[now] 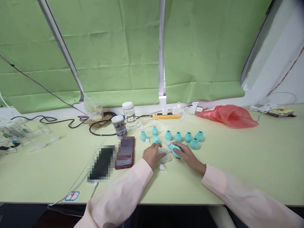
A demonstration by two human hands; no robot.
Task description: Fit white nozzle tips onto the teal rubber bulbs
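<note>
Bulb in hand, teal (175, 151), one: held over the worktop (237, 164) in your right hand (187, 155), your fingers and thumb wrapped round its body. A clear neck piece (167, 143) shows at its narrow end, which is tilted toward your left side.

Left hand (152, 155), one: fingers bent, thumb apart from them, low beside the clear plastic pieces (167, 158); whether you pinch anything there cannot be told.

Nozzled bulbs (143, 136), teal, two: upright beyond your left hand, each topped with a clear tip.

Tilted bulb (156, 139), teal, one: just past your left fingertips; its mouth cannot be made out.

Open-mouthed bulbs (194, 144), teal, five: upright in a loose group beyond your right hand, no tips on them.

White cones, two: a large cone (162, 167) on your near side of the plastic pieces, a small cone (147, 140) beside the nearer nozzled bulb.

Tally, by judgement: two units look complete; the one you hold looks partly fitted; five seem not yet fitted; the tilted one is uncertain.

Surroundings: red-cased phone (124, 152) left of your left hand, printed tin (119, 126) and clear jar (129, 112) behind it, red plastic bag (229, 116) far right.
</note>
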